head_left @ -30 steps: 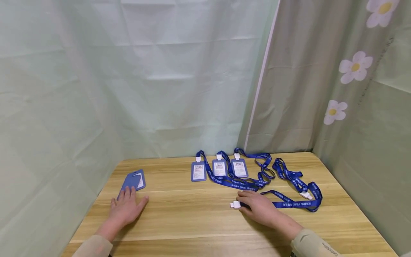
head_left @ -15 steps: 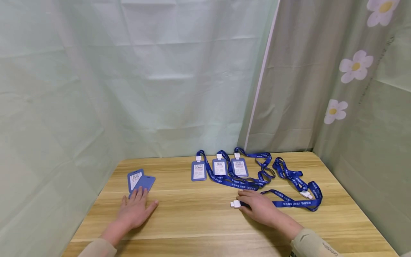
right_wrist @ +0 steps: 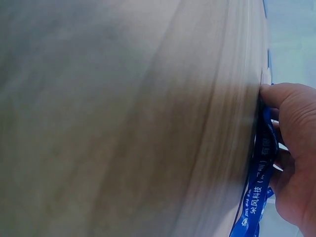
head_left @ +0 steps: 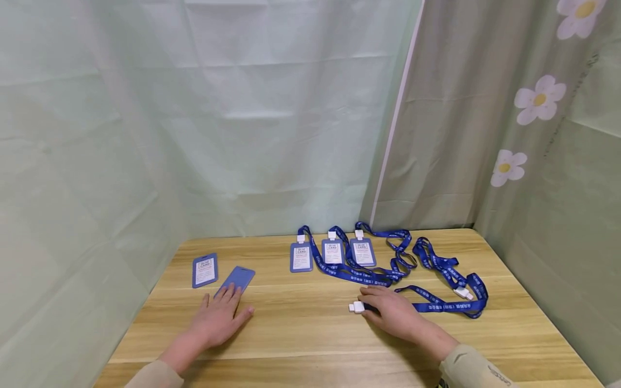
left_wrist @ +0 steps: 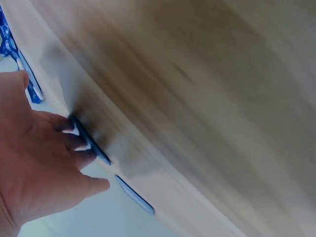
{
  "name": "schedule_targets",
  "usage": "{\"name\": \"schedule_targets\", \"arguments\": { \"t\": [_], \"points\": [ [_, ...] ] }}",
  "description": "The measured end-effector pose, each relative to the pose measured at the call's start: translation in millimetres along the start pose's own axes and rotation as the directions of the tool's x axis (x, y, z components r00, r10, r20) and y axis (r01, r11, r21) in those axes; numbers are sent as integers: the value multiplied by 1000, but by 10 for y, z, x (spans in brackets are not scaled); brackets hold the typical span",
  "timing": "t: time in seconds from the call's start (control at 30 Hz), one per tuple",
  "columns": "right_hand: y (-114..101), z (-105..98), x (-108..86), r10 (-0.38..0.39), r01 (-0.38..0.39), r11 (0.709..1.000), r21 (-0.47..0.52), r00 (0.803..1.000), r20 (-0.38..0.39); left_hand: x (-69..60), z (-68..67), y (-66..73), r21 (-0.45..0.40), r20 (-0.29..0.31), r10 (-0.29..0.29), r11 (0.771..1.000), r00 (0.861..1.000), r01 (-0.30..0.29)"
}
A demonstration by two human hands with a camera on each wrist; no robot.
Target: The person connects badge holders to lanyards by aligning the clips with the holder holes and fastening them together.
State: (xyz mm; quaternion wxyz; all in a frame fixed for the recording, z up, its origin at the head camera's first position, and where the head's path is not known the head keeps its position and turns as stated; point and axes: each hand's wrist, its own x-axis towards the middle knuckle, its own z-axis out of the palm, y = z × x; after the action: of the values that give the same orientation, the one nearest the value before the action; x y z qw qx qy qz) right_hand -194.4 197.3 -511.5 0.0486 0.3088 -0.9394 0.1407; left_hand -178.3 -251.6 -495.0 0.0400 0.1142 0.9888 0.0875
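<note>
Blue badge holder under straight-fingered left hand, right hand gripping lanyard, wood-grain table, pale curtains around.

Toward the right edge of the tan, wood-grained worktop, I see blue ribbon lanyards with white lettering.

The left hand is outstretched — the right hand (back upward) curled.

The 2 loose badge holders look smooth plastic, the lanyards cloth, the tabletop wood.
</note>
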Motion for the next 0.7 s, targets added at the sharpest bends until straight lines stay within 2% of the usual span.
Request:
{"name": "schedule_targets", "arguments": {
  "t": [0.27, 0.43, 0.57, 0.7],
  "points": [
    [1, 6, 3, 4, -4, 1000, 4, 1000, 7, 21, -18, 162, -32, 43, 112, 993, 993, -110],
    [11, 22, 4, 1, -1, 1000, -1, 1000, -3, 31, -33, 253, -26, 47, 188, 982, 981, -187],
    [15, 29, 3, -2, 2, 1000, -5, 1000, -7, 37, -44, 334, -29, 54, 224, 974, 973, -223],
    [7, 23, 0, -2, 1, 1000, -3, 1000, -5, 45, -47, 414, -42, 51, 278, 960, 959, -276]
  ]
}}
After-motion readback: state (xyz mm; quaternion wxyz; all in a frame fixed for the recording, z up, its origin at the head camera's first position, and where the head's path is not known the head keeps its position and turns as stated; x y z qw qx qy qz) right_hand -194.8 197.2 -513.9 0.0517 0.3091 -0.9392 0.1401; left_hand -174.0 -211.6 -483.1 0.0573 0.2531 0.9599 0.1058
